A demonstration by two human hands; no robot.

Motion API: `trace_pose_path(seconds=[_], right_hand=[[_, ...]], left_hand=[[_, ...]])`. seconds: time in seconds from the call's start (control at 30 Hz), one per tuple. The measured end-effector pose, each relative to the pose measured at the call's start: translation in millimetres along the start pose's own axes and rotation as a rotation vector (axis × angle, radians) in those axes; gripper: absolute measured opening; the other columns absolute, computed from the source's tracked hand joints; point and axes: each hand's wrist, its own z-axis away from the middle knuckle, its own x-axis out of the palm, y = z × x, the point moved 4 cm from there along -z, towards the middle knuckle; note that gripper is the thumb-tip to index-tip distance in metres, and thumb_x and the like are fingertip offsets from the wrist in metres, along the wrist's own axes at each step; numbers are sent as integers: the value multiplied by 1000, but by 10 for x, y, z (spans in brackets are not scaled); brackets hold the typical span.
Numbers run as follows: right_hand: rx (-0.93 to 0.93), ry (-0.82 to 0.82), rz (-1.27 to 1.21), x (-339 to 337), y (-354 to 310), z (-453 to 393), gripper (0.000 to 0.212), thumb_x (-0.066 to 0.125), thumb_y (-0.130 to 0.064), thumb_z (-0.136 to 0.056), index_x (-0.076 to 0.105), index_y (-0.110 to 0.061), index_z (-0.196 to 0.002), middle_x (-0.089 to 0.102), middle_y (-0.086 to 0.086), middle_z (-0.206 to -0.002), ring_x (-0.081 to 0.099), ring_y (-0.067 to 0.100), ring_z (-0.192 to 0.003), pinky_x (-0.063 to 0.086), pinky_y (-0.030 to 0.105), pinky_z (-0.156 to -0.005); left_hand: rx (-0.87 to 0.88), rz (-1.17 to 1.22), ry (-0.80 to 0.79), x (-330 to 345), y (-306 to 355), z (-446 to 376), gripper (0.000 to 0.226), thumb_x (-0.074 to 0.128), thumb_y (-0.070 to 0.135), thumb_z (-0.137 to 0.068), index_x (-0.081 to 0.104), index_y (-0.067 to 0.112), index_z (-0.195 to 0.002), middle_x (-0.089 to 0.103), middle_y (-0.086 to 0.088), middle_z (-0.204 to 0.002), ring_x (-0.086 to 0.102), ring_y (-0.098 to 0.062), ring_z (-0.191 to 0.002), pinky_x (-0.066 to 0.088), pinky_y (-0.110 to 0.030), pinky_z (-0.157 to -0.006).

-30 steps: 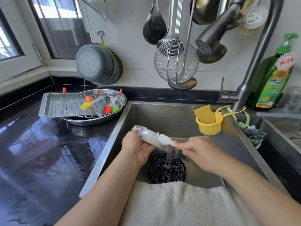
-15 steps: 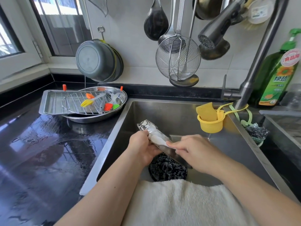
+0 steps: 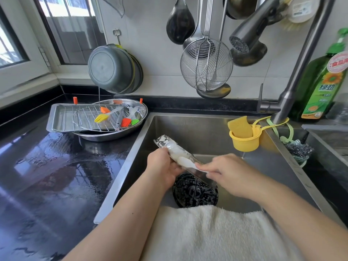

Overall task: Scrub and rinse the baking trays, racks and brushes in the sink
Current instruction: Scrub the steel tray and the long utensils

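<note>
My left hand (image 3: 163,166) grips a flat, shiny steel tray (image 3: 175,151), tilted above the steel sink (image 3: 207,132); my right hand (image 3: 227,172) pinches a soapy white cloth (image 3: 188,161) against it.

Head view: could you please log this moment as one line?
left hand: holds soapy tray | right hand: wipes it with cloth | over sink

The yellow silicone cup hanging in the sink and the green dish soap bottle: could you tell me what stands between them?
In the head view, the grey metal tap's upright pipe rises between the yellow silicone cup and green dish soap bottle.
</note>
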Motion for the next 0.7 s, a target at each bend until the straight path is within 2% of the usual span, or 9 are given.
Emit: trace_pose_path(seconds=[0.07, 0.1, 0.2, 0.3, 0.4, 0.47, 0.57, 0.63, 0.7], right_hand=[[-30, 56, -5, 7, -65, -63, 43, 55, -34, -103, 49, -65, -133, 52, -16, -82, 59, 16, -92, 48, 34, -78], [-21, 42, -20, -1, -17, -69, 43, 55, -33, -103, 51, -65, -131, 53, -15, -81, 58, 14, -90, 47, 31, -75], [64, -115, -64, -22, 296, 72, 45, 60, -33, -101, 53, -73, -119, 57, -11, -79, 53, 8, -79, 46, 25, -71], [102, -150, -57, 0, 334, 146, 45, 62, -31, -100, 55, -70, -120, 54, -11, -76, 53, 10, -80, 51, 35, -83], [11, -44, -17, 43, 84, -27, 44, 58, -30, -102, 54, -65, -129, 49, -11, -76, 58, 18, -86, 50, 39, -80], [-36, 15, -9, 46, 34, -95, 45, 57, -30, -103, 52, -63, -133, 49, -9, -78, 56, 17, -86, 45, 34, -75], [13, -54, -62, 27, 261, -14, 46, 60, -30, -102, 53, -69, -124, 49, -11, -75, 51, 5, -76, 39, 20, -67], [79, -117, -104, 20, 413, 88, 51, 62, -31, -101, 50, -80, -109, 52, -12, -75, 53, 9, -75, 44, 23, -72], [94, -95, -109, 16, 388, 98, 49, 61, -31, -101, 51, -78, -112, 53, -12, -77, 57, 13, -81, 47, 25, -76]], left_hand=[[1, 0, 7, 5, -2, 18, 26, 36, 10, -111, 55, -3, -101, 69, -25, -92, 74, -34, -60, 61, -45, -50], [4, 10, 15, -8, 7, 16, 25, 36, 9, -111, 55, -4, -101, 69, -24, -92, 74, -34, -64, 62, -48, -58], [18, 65, 39, -72, 63, -45, 22, 36, 6, -111, 55, -4, -116, 69, -25, -100, 71, -36, -81, 57, -53, -77], [27, 60, 44, -52, 36, -93, 26, 38, 16, -113, 55, 1, -125, 71, -23, -104, 73, -35, -86, 59, -54, -75], [14, 4, 31, -24, -9, -78, 28, 37, 19, -114, 57, -1, -118, 71, -22, -100, 72, -36, -85, 60, -54, -74], [16, 6, 41, -42, 13, -68, 26, 35, 8, -112, 57, -5, -106, 69, -24, -96, 71, -36, -80, 60, -53, -69], [18, 34, 50, -79, 62, -54, 27, 29, -4, -108, 54, -7, -97, 67, -27, -94, 68, -38, -80, 55, -54, -79], [29, 27, 71, -85, 79, -67, 27, 27, -7, -106, 52, -7, -97, 67, -27, -94, 69, -38, -79, 55, -54, -73], [19, 2, 87, -86, 79, -96, 29, 24, -8, -105, 52, -9, -99, 67, -29, -93, 69, -41, -78, 54, -55, -67]])
